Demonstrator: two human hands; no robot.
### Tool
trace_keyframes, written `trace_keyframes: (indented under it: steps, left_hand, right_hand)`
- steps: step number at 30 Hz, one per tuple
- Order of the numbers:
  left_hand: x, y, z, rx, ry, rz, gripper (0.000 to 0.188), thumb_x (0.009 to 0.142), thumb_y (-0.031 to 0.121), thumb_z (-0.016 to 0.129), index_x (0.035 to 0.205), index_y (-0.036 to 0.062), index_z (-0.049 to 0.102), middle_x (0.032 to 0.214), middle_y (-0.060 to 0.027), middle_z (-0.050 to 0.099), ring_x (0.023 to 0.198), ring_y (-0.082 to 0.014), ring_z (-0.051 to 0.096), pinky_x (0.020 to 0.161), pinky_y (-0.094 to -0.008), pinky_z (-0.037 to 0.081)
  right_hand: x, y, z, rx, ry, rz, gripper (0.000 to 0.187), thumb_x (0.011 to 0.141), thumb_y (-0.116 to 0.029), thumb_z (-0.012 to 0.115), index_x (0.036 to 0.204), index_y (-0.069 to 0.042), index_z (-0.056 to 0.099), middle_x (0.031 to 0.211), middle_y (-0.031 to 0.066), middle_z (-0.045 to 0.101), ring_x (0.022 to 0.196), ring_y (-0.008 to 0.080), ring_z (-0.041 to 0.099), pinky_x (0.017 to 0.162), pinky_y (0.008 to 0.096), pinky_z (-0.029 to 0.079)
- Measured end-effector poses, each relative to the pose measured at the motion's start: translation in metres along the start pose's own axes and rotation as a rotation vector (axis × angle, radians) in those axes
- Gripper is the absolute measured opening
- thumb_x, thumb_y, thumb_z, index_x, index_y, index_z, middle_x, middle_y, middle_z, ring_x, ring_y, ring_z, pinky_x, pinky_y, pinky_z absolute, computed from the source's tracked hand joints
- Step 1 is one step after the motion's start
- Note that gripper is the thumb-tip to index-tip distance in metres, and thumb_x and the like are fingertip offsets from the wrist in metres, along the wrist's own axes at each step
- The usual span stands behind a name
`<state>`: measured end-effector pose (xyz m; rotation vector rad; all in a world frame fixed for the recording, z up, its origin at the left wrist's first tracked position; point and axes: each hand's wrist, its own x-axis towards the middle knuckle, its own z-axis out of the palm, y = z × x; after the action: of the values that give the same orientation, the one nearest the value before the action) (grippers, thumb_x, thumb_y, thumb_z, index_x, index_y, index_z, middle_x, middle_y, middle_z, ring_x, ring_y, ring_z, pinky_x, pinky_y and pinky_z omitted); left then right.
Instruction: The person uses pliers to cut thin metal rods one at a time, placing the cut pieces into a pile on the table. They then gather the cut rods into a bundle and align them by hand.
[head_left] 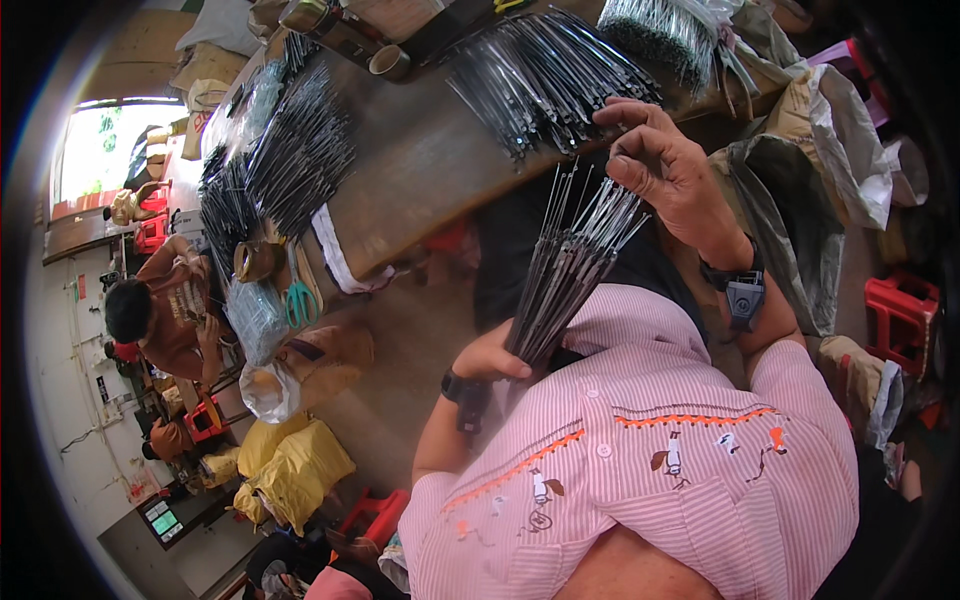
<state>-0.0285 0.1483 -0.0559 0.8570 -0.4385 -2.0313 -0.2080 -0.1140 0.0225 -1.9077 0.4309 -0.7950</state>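
Observation:
My left hand (492, 357) is closed around the lower end of a bundle of thin dark metal rods (567, 268), held upright and slanting to the right in front of my striped shirt. Small silvery ends fan out at the bundle's top. Just above those ends is my right hand (668, 172), its fingers loosely curled and apart, with nothing visible between them. Beyond it, a wide pile of similar dark rods (550, 80) lies on the brown table (400, 190), ends toward me. Both wrists carry dark bands with a small device.
More rods (300, 140) are heaped at the table's left, near teal-handled scissors (300, 302) and a tape roll (257, 262). Clear-wrapped rods (660, 40) stand far right. Open sacks (785, 210) and a red stool (900, 322) are to the right. Another person (170, 310) works at left.

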Motion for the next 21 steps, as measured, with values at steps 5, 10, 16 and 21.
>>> trace_keyframes:
  steps: [5, 10, 16, 21]
  left_hand:
    - [-0.002, -0.002, 0.000, -0.036, -0.012, -0.001, 0.080, 0.060, 0.016, 0.078, 0.130, -0.0030, 0.046, 0.115, -0.0124, 0.058, 0.077, -0.0136, 0.056, 0.060, -0.0248, 0.045]
    - [-0.003, -0.006, -0.002, -0.073, -0.010, -0.012, 0.078, 0.060, 0.015, 0.078, 0.129, -0.0035, 0.046, 0.110, -0.0122, 0.059, 0.070, -0.0142, 0.055, 0.056, -0.0255, 0.044]
    - [0.000, -0.004, -0.002, -0.042, 0.003, -0.007, 0.079, 0.060, 0.015, 0.079, 0.129, -0.0033, 0.046, 0.106, -0.0125, 0.060, 0.068, -0.0148, 0.055, 0.054, -0.0265, 0.043]
    - [-0.001, -0.002, 0.002, -0.066, 0.033, 0.003, 0.078, 0.061, 0.015, 0.079, 0.129, -0.0031, 0.045, 0.098, -0.0122, 0.059, 0.066, -0.0151, 0.054, 0.053, -0.0266, 0.043]
  right_hand:
    - [-0.001, 0.003, -0.004, 0.213, 0.150, 0.098, 0.025, 0.091, -0.024, 0.068, 0.094, 0.001, 0.066, 0.124, 0.0111, 0.056, 0.101, 0.0154, 0.056, 0.084, 0.0263, 0.046]
    - [-0.014, 0.006, -0.016, 0.330, 0.120, 0.297, 0.022, 0.089, -0.020, 0.070, 0.093, 0.001, 0.067, 0.128, 0.0099, 0.053, 0.102, 0.0139, 0.057, 0.082, 0.0250, 0.046]
    - [-0.031, 0.002, -0.009, 0.077, -0.019, 0.156, 0.017, 0.081, -0.016, 0.077, 0.086, -0.001, 0.071, 0.133, 0.0111, 0.051, 0.105, 0.0142, 0.055, 0.077, 0.0235, 0.047]
    - [-0.028, 0.006, -0.002, 0.095, -0.019, 0.152, 0.018, 0.081, -0.017, 0.076, 0.086, 0.000, 0.071, 0.131, 0.0109, 0.055, 0.118, 0.0178, 0.051, 0.080, 0.0256, 0.048]
